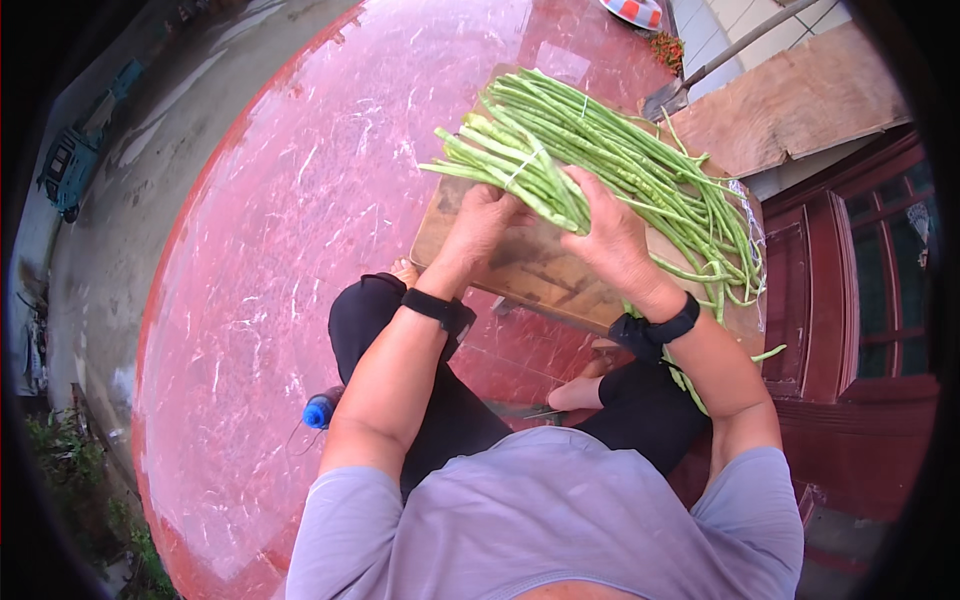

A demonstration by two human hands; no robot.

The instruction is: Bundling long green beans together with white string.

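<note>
A bundle of long green beans (517,166), with a thin white tie around it, lies over the near edge of a low wooden table. My right hand (611,232) is closed around the bundle's near side, thumb on top. Below the bundle is my left hand (487,217), its fingertips bent against the underside; whether it grips anything is hidden. Behind, a larger heap of long beans (630,150) stretches across the wooden table (540,285), with a white tie at its far end. White strings (752,225) lie at the table's right end.
A wooden board (795,97) and a shovel (667,97) stand beyond the table's right end. A dark red door (817,300) is at the right. On the red floor at the left is a bottle with a blue cap (318,411). Some beans hang off the table's near edge.
</note>
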